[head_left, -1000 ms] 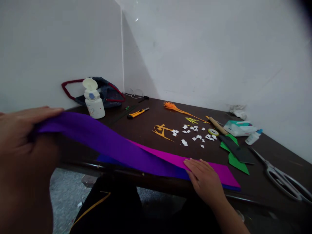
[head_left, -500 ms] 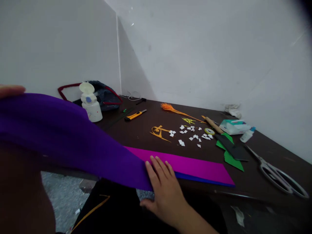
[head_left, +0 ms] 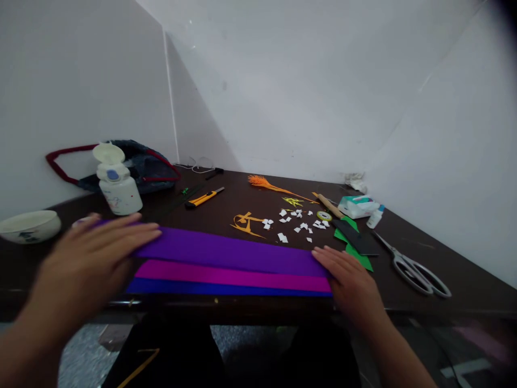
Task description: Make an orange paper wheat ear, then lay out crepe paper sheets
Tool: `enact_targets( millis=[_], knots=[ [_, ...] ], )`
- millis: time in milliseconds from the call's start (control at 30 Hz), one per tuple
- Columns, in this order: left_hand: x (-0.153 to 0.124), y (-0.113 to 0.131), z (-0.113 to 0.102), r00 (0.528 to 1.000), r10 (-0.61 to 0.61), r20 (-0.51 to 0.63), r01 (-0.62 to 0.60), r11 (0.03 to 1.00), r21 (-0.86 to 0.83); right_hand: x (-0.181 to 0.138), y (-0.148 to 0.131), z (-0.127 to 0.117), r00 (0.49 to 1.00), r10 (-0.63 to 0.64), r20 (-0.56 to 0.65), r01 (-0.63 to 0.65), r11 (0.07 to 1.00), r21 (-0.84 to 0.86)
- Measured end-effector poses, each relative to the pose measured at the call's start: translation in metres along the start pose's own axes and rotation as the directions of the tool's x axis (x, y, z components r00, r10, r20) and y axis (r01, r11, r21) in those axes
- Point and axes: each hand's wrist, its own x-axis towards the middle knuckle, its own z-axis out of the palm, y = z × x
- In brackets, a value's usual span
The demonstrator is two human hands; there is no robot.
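Note:
Three long paper strips lie stacked and staggered along the near edge of the dark table (head_left: 444,253): a purple strip (head_left: 230,250) on top, a magenta strip (head_left: 230,275) under it, a blue strip (head_left: 226,290) nearest me. My left hand (head_left: 95,256) lies flat on the purple strip's left end, fingers stretched out and slightly blurred. My right hand (head_left: 347,277) rests flat on the strips' right end, fingers spread.
A white glue bottle (head_left: 115,186), a dark bag (head_left: 141,164) and a white bowl (head_left: 28,225) stand at the left. Mid-table lie a yellow utility knife (head_left: 202,198), orange paper cut-outs (head_left: 246,222) and white scraps (head_left: 299,223). Green paper (head_left: 355,250), scissors (head_left: 416,269) and a tissue pack (head_left: 357,206) sit at the right.
My left hand brought the lifted purple strip down flat onto the magenta and blue strips. My right hand slid to the strips' right end. The camera view shifted right.

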Motion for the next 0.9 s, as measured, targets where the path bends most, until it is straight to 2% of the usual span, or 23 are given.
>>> enact_targets(
  millis=[33, 100, 133, 200, 300, 367, 433, 567, 667, 767, 900],
  knots=[
    [-0.003, 0.008, 0.015, 0.994, 0.065, 0.091, -0.065, 0.998, -0.001, -0.007, 0.012, 0.001, 0.999, 0.016, 0.039, -0.015, 1.000, -0.023],
    [-0.013, 0.015, 0.041, 0.946, 0.133, 0.296, -0.125, 0.991, -0.046, -0.022, 0.031, 0.005, 0.990, 0.046, 0.136, -0.041, 0.998, -0.040],
    [-0.020, 0.016, 0.051, 0.914, 0.137, 0.382, -0.119, 0.990, -0.070, -0.030, 0.037, 0.007, 0.980, 0.065, 0.187, -0.061, 0.998, -0.029],
    [-0.032, 0.011, 0.063, 0.878, 0.089, 0.471, -0.056, 0.995, -0.083, -0.044, 0.045, 0.009, 0.958, 0.100, 0.268, -0.115, 0.992, 0.042],
    [-0.042, -0.003, 0.065, 0.889, 0.003, 0.459, 0.030, 0.997, -0.065, -0.058, 0.051, 0.007, 0.941, 0.177, 0.287, -0.230, 0.960, 0.161],
    [-0.043, -0.011, 0.064, 0.908, -0.044, 0.416, 0.067, 0.997, -0.041, -0.062, 0.052, 0.008, 0.933, 0.268, 0.240, -0.311, 0.936, 0.162],
    [-0.039, -0.016, 0.067, 0.915, -0.035, 0.402, 0.058, 0.997, -0.045, -0.061, 0.051, 0.012, 0.926, 0.326, 0.190, -0.352, 0.928, 0.126],
    [-0.028, -0.018, 0.079, 0.886, 0.103, 0.453, -0.054, 0.991, -0.120, -0.057, 0.045, 0.021, 0.949, 0.222, 0.225, -0.242, 0.968, 0.066],
    [-0.022, -0.014, 0.084, 0.880, 0.144, 0.453, -0.081, 0.984, -0.155, -0.057, 0.044, 0.020, 0.951, 0.134, 0.280, -0.157, 0.986, 0.063],
    [-0.018, -0.006, 0.083, 0.898, 0.094, 0.429, -0.045, 0.991, -0.123, -0.058, 0.047, 0.017, 0.938, 0.090, 0.335, -0.119, 0.991, 0.067],
    [-0.017, 0.008, 0.081, 0.927, 0.031, 0.373, -0.029, 1.000, -0.010, -0.058, 0.046, 0.013, 0.917, 0.125, 0.379, -0.143, 0.990, 0.018]
  ],
)
